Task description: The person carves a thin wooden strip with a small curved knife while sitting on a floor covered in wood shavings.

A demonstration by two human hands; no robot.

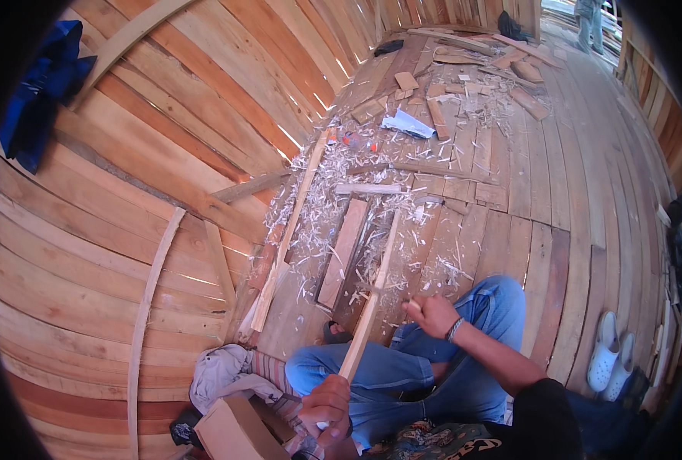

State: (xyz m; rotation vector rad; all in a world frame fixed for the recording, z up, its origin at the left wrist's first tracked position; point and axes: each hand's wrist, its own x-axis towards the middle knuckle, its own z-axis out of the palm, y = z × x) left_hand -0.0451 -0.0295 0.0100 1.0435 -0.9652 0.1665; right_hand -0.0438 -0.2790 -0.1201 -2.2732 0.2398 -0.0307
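The left hand (327, 404) is clamped on a long wooden strip (372, 295), the right hand (431, 314) is closed on a small tool I cannot make out, and many shavings (333, 192) already lie on the plank floor (525, 192), so the carving looks well along but not done.

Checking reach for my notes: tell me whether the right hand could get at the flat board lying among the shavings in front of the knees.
Probably yes. The right hand sits over the knee, and the flat board lies just ahead with only loose shavings around it, though the hand already grips something small.

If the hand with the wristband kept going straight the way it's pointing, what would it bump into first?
Probably the long wooden strip. The right hand points left toward it and sits close beside it. The left hand holds the strip's near end. Depth is hard to judge here.
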